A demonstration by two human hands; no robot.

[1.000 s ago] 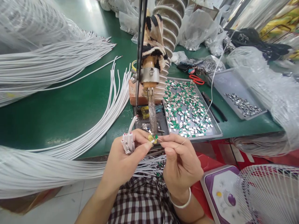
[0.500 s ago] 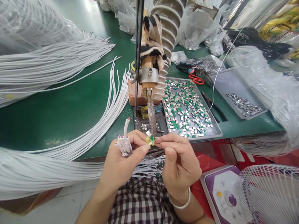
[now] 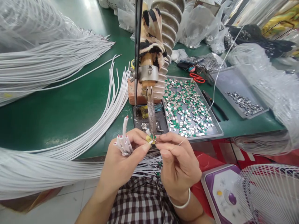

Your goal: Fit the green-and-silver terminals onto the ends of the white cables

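My left hand (image 3: 121, 165) is closed around several white cables (image 3: 122, 143), whose cut ends poke up past the fingers. Its thumb and forefinger also pinch a white cable end at a small green circuit board (image 3: 153, 137), right under the tip of a clamped soldering iron (image 3: 151, 107). My right hand (image 3: 179, 160), also closed, pinches a thin solder wire (image 3: 216, 74) close to that tip. The wire runs up from the fingers to the upper right. Fingers partly hide the board, so the joint itself is unclear.
A metal tray (image 3: 218, 134) of small green-and-silver connectors lies behind my right hand. Beyond it are black-handled pliers (image 3: 217, 109), red-handled scissors (image 3: 197, 77) and a grey bin (image 3: 253, 116) with metal pieces. Long white cable bundles (image 3: 46, 171) spread left. A fan (image 3: 271, 193) stands lower right.
The solder wire near my right fingers now bows lower. My right hand has shifted very slightly left; the left hand keeps its grip at the iron tip.
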